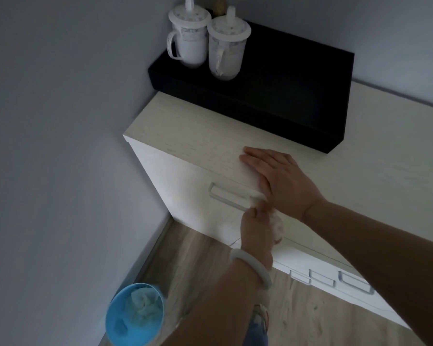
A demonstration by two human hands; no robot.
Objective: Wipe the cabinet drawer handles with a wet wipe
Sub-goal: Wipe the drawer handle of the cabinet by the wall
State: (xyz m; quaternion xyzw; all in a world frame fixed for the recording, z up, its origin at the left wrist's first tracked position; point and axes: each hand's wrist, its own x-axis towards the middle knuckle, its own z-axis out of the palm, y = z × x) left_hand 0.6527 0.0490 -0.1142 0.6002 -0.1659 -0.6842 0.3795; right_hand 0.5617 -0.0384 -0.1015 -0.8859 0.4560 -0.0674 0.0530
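Right hand (pixel 279 181) flat atop cabinet (pixel 185 136); left hand (pixel 258 228) grips half-hidden wipe (pixel 278 227) at handle (pixel 231 197).

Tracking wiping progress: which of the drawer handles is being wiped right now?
The pale bar handle on the upper-left drawer front, below the flat right hand. The left hand presses a white wet wipe at its right end; the lower-right handles are untouched.

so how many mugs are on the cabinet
2. Both stand on the black box at the back left corner: one lidded mug nearest the wall, the other mug right beside it. A brownish object behind them is unclear.
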